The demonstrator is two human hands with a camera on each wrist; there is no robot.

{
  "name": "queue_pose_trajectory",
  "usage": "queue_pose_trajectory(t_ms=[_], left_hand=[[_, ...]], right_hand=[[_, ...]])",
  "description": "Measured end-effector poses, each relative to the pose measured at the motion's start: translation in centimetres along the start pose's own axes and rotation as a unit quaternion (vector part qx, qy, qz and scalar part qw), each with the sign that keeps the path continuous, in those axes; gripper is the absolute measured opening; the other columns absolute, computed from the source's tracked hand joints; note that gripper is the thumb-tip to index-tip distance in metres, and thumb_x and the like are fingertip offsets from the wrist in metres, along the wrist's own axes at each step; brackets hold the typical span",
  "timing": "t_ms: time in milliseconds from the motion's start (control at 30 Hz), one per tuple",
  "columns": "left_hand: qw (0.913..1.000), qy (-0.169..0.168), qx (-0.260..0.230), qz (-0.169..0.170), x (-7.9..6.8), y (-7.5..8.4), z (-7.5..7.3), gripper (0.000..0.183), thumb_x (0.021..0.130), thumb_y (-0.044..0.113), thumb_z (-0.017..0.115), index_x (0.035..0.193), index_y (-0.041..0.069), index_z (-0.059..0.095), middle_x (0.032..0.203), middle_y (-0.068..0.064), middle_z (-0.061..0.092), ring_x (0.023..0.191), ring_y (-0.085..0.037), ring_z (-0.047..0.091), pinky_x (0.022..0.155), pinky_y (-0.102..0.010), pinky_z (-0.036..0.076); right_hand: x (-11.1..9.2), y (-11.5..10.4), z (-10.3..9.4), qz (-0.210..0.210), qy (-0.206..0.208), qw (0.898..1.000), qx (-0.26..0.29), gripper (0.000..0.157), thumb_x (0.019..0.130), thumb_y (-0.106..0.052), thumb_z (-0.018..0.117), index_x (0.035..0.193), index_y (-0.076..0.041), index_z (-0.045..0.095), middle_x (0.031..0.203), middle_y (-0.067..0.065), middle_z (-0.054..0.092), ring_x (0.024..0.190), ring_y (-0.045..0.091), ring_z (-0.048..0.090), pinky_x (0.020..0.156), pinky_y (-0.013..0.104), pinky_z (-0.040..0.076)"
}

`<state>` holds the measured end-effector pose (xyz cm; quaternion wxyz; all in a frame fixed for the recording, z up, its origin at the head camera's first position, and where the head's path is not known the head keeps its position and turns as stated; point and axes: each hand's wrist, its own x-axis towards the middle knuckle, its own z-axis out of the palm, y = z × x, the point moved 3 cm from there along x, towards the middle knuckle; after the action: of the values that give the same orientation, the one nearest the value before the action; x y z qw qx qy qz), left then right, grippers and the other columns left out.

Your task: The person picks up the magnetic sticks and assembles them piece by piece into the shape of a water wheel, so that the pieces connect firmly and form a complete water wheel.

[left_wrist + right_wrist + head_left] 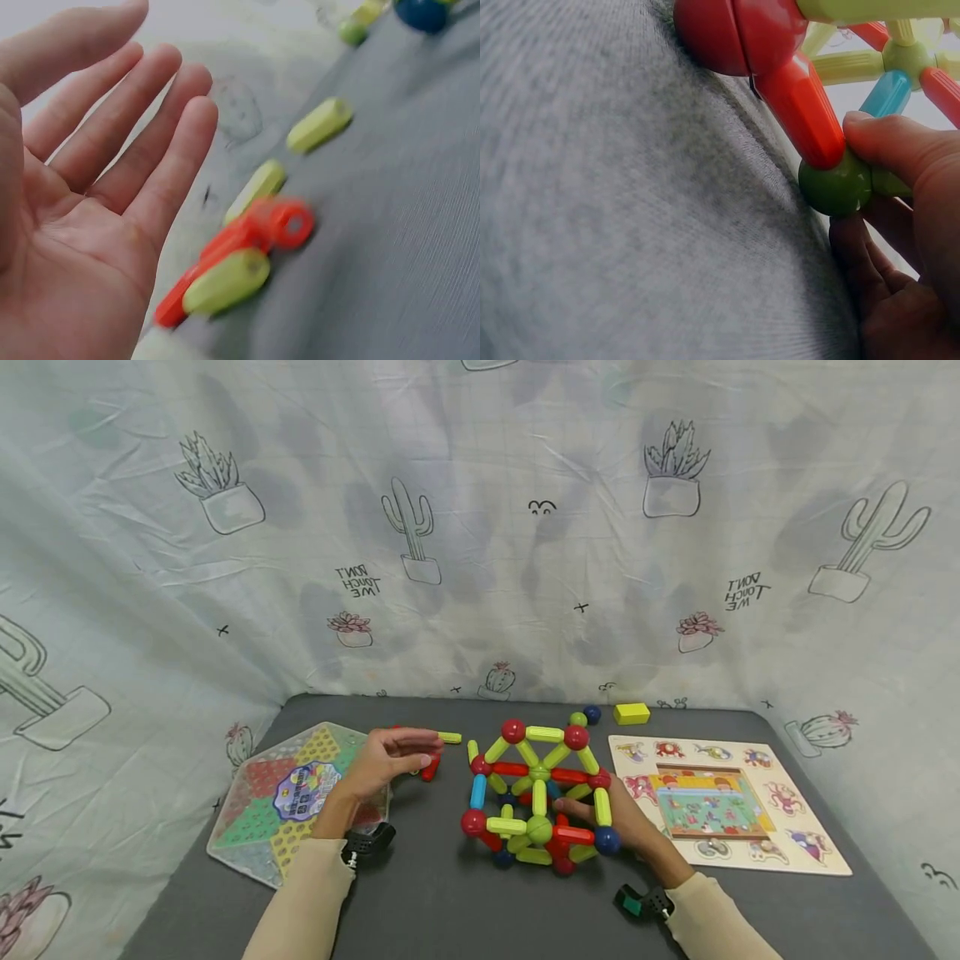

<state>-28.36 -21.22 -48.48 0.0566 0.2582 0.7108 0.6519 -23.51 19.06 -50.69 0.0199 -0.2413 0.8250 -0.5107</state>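
A frame of magnetic building sticks and balls (539, 802) in yellow-green, red and blue stands mid-table in the head view. My right hand (611, 814) reaches into its right side, partly hidden behind the sticks. In the right wrist view, that hand's thumb and fingers pinch a green ball (835, 184) low in the frame, where a red stick (801, 109) joins it. My left hand (390, 760) is held up left of the frame, fingers extended and palm bare. Beyond it, loose yellow-green sticks (320, 124) and red sticks (232, 236) lie on the table.
At the left is a hexagonal Chinese checkers board (258, 852). A wooden picture puzzle (810, 852) lies at the right. Along the back are a yellow block (632, 714), a blue ball (592, 715) and a green ball (577, 719), before a patterned curtain (480, 568).
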Motion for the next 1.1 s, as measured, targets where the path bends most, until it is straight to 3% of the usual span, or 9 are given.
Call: queue_pose_trajectory(t_ms=[133, 233, 333, 467, 633, 700, 800, 1000, 1100], left_hand=[[0.9971, 0.005, 0.068, -0.033, -0.9, -0.1, -0.9, 0.037, 0.101, 0.009, 0.079, 0.137, 0.002, 0.075, 0.136, -0.022, 0.075, 0.122, -0.038, 0.075, 0.095, -0.029, 0.063], [0.9856, -0.003, 0.165, -0.038, -1.3, -0.4, -0.4, 0.035, 0.102, 0.005, 0.074, 0.137, 0.006, 0.077, 0.136, -0.016, 0.076, 0.11, -0.034, 0.075, 0.087, -0.024, 0.06], [0.9648, -0.008, 0.262, -0.027, -1.2, -0.5, 0.7, 0.041, 0.1, -0.007, 0.064, 0.135, 0.009, 0.078, 0.134, -0.008, 0.077, 0.112, -0.027, 0.073, 0.088, -0.029, 0.058], [0.93, -0.019, 0.366, 0.028, -0.6, -0.1, 2.1, 0.047, 0.096, -0.018, 0.056, 0.128, 0.006, 0.081, 0.132, -0.007, 0.078, 0.126, -0.032, 0.071, 0.102, -0.048, 0.06], [0.876, -0.039, 0.469, 0.106, -0.1, 0.1, 3.2, 0.034, 0.093, -0.017, 0.068, 0.114, 0.005, 0.084, 0.118, -0.007, 0.082, 0.109, -0.031, 0.074, 0.099, -0.051, 0.059], [0.869, -0.044, 0.48, 0.112, -0.1, 0.1, 3.5, 0.026, 0.094, -0.011, 0.075, 0.11, 0.007, 0.084, 0.111, -0.004, 0.083, 0.103, -0.028, 0.073, 0.097, -0.048, 0.058], [0.8842, -0.033, 0.459, 0.081, -0.4, 0.3, 3.8, 0.019, 0.096, 0.001, 0.082, 0.112, 0.011, 0.085, 0.109, -0.001, 0.082, 0.102, -0.023, 0.072, 0.095, -0.044, 0.059], [0.9678, 0.023, 0.251, -0.011, -1.1, 1.8, 4.2, 0.023, 0.103, 0.012, 0.078, 0.126, 0.013, 0.08, 0.119, -0.004, 0.08, 0.1, -0.019, 0.076, 0.087, -0.034, 0.063], [0.9889, 0.049, 0.141, 0.001, -1.2, 3.2, 4.6, 0.024, 0.104, 0.009, 0.076, 0.128, 0.007, 0.078, 0.12, -0.012, 0.08, 0.099, -0.02, 0.077, 0.086, -0.029, 0.063]], right_hand=[[-0.1, -0.3, 0.0, -0.006, 0.002, 1.0, 0.0, 0.018, 0.1, -0.018, 0.083, 0.117, -0.013, 0.08, 0.1, 0.0, 0.083, 0.086, 0.011, 0.078, 0.075, 0.028, 0.063], [-0.1, -0.2, 0.0, -0.008, -0.001, 1.0, 0.002, 0.02, 0.1, -0.017, 0.082, 0.119, -0.012, 0.079, 0.101, 0.002, 0.083, 0.086, 0.011, 0.077, 0.075, 0.027, 0.062], [-0.1, -0.2, 0.0, -0.011, -0.003, 1.0, 0.005, 0.02, 0.101, -0.016, 0.081, 0.12, -0.011, 0.08, 0.101, 0.003, 0.083, 0.084, 0.011, 0.077, 0.073, 0.028, 0.062], [-0.2, 0.0, -0.1, -0.006, -0.001, 1.0, 0.004, 0.021, 0.101, -0.017, 0.081, 0.121, -0.012, 0.079, 0.102, 0.003, 0.084, 0.085, 0.012, 0.078, 0.074, 0.028, 0.063], [-0.2, 0.2, 0.0, -0.006, -0.002, 1.0, 0.001, 0.021, 0.101, -0.018, 0.082, 0.121, -0.012, 0.079, 0.103, 0.003, 0.084, 0.086, 0.012, 0.078, 0.074, 0.028, 0.063], [-0.2, 0.2, 0.0, -0.008, -0.002, 1.0, 0.003, 0.021, 0.101, -0.017, 0.082, 0.121, -0.012, 0.079, 0.103, 0.003, 0.084, 0.086, 0.013, 0.078, 0.073, 0.028, 0.063], [-0.3, 0.2, 0.0, -0.007, -0.002, 1.0, 0.005, 0.021, 0.1, -0.017, 0.082, 0.12, -0.011, 0.079, 0.102, 0.004, 0.084, 0.083, 0.012, 0.078, 0.072, 0.028, 0.063], [-0.3, 0.2, 0.0, -0.006, 0.003, 1.0, 0.003, 0.021, 0.1, -0.017, 0.082, 0.119, -0.01, 0.078, 0.1, 0.004, 0.083, 0.08, 0.011, 0.077, 0.07, 0.028, 0.063], [-0.3, 0.1, 0.0, -0.012, 0.002, 1.0, 0.002, 0.02, 0.1, -0.016, 0.082, 0.119, -0.011, 0.079, 0.099, 0.003, 0.083, 0.079, 0.011, 0.076, 0.069, 0.028, 0.062]])
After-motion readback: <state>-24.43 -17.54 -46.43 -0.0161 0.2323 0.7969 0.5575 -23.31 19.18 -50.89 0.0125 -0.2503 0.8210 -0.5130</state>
